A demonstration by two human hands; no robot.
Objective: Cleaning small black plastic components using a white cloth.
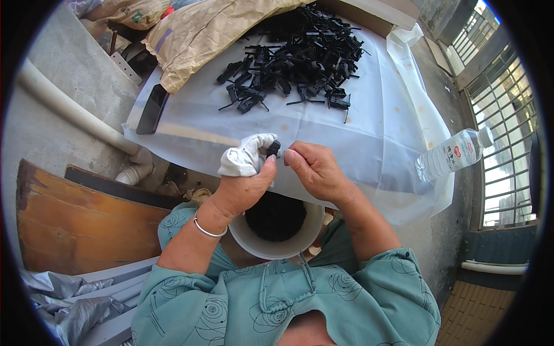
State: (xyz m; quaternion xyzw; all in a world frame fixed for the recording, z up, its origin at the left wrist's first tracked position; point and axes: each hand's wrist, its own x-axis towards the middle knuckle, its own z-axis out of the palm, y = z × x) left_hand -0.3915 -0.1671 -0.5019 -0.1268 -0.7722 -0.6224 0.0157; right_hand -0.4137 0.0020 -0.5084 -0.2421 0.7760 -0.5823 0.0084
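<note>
Just beyond the round bucket [313, 226], the left hand [247, 183], in wrinkled cloth [242, 160], holds a small black part [273, 148]; beside it the right hand [317, 173] is pinched closed, contents unclear. Spiky black pieces [303, 55] lie farther beyond.

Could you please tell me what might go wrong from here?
The small black part held in the left hand could slip and drop into the pale bucket below. The clear bottle, near the right edge of the white sheet, might topple off if bumped. The dark phone, by the left edge, could slide off if the sheet were tugged.
</note>
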